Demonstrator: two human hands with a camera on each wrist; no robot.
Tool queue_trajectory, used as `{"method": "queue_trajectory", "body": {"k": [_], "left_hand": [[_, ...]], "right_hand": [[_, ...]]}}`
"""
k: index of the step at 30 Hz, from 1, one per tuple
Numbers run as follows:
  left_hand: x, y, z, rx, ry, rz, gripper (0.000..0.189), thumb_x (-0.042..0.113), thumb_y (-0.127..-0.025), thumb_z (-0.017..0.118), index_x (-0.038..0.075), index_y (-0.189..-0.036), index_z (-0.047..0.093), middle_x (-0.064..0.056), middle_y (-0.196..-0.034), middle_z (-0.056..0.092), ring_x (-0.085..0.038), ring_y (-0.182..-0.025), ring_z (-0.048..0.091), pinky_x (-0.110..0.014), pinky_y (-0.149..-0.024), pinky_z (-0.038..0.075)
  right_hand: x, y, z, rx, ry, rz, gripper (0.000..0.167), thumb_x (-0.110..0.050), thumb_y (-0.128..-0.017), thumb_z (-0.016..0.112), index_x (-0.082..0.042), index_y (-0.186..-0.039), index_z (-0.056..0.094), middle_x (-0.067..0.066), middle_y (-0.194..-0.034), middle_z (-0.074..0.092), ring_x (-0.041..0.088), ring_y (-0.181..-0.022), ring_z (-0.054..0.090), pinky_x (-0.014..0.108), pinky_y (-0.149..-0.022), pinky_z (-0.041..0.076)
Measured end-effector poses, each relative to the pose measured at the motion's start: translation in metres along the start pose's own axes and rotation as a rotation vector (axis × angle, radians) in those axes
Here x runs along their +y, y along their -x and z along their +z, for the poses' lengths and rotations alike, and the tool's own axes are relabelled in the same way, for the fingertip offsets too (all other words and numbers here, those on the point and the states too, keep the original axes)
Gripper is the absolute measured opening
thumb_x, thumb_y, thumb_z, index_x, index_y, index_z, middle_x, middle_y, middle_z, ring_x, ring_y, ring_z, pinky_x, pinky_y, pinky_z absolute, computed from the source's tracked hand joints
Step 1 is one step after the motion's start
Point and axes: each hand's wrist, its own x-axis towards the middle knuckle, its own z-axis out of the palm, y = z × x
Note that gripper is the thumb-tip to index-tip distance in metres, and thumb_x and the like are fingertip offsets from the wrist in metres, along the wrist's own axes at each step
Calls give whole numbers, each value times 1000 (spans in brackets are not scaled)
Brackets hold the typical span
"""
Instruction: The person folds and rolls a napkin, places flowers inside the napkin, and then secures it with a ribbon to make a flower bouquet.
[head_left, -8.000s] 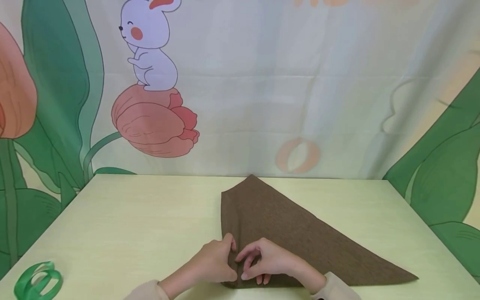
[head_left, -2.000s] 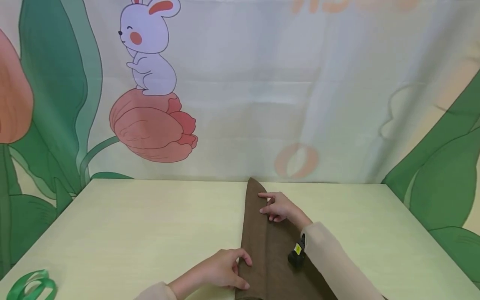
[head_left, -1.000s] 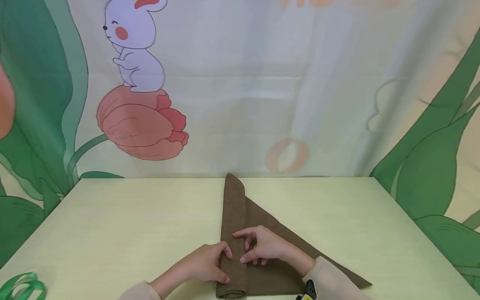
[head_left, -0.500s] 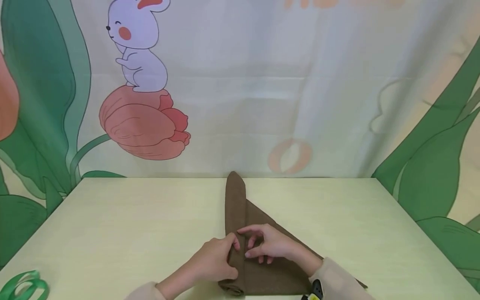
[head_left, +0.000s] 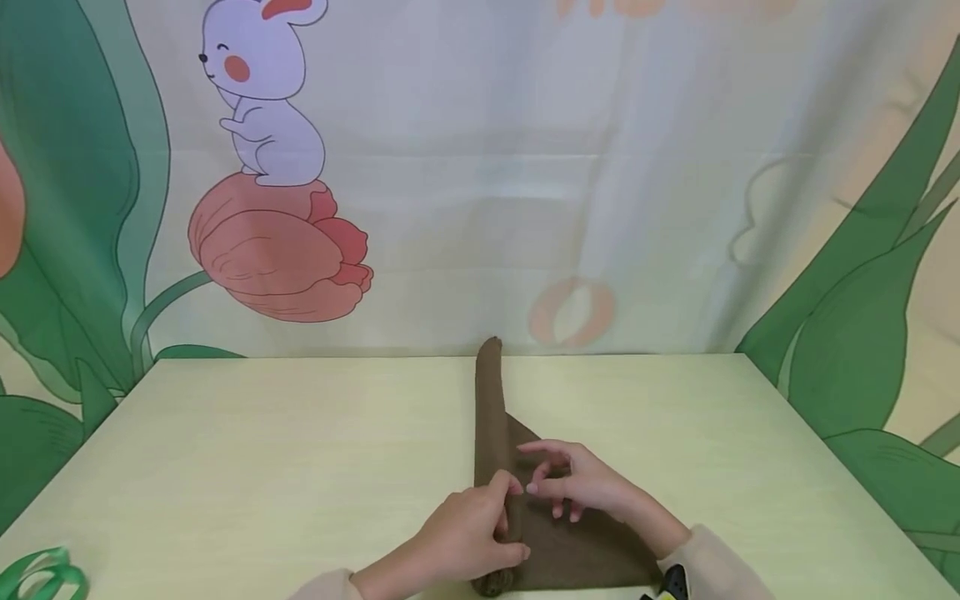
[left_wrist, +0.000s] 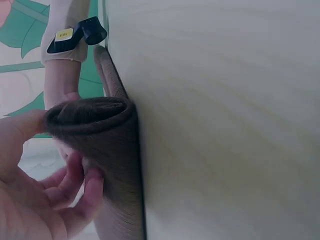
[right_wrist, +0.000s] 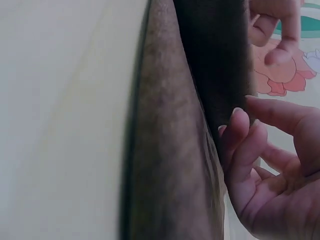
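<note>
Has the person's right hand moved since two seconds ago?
Yes. In the head view, the right hand now lies farther from the table's far edge: it has come toward the person.

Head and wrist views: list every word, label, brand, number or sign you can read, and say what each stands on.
None can be read.
Orange lettering on the backdrop: cut off by the head view's top edge, unreadable.
Yellow label on the black wrist-worn device: marks too small and blurred to read.
</note>
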Motion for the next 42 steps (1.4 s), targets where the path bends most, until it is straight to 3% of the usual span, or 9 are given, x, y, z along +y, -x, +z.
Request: {"method": "queue_trajectory", "body": {"k": [3,6,14,22,29,42], "left_hand": [[-2,0,1,-43,109,10,40,20,-79,70,7,-111,50,11,-70,52,0,-58,48,-17,-57,41],[-4,-1,1,-82,155,9,31,15,-80,68,7,-107,54,10,-75,56,0,-65,51,-17,-62,43],[-18,3,-6,-59,176,-15,27,11,-77,71,8,-102,60,7,-76,54,-2,-66,49,-18,-62,43],[-29,4,-6,-90,200,-46,34,20,-75,74,9,-104,59,6,-68,51,-3,-56,45,-19,-54,39],[-29,2,-3,-128,200,-114,35,22,-74,74,15,-104,57,5,-61,52,-5,-51,45,-20,-51,38],[-26,-4,0,-148,171,-125,35,18,-71,76,16,-99,54,7,-54,46,-4,-47,40,-18,-46,33]], "right_hand": [[1,4,-4,25,-14,7,56,-19,-86,64,-9,-135,40,9,-93,57,13,-51,54,23,-40,41],[1,7,-6,34,-16,5,55,-20,-86,63,-9,-135,40,9,-93,57,14,-51,54,23,-39,41],[5,8,-5,-49,53,-26,42,-19,-87,61,-8,-127,51,6,-86,57,13,-48,52,22,-37,40],[1,8,3,-69,143,-44,50,-19,-81,69,-9,-126,51,6,-86,54,14,-49,53,23,-37,40],[1,9,6,-67,199,-57,57,-17,-74,75,-8,-124,50,7,-90,50,12,-48,54,22,-38,41],[4,7,8,-36,225,-36,57,-16,-70,79,-8,-120,53,6,-87,50,11,-45,52,24,-38,41]]}}
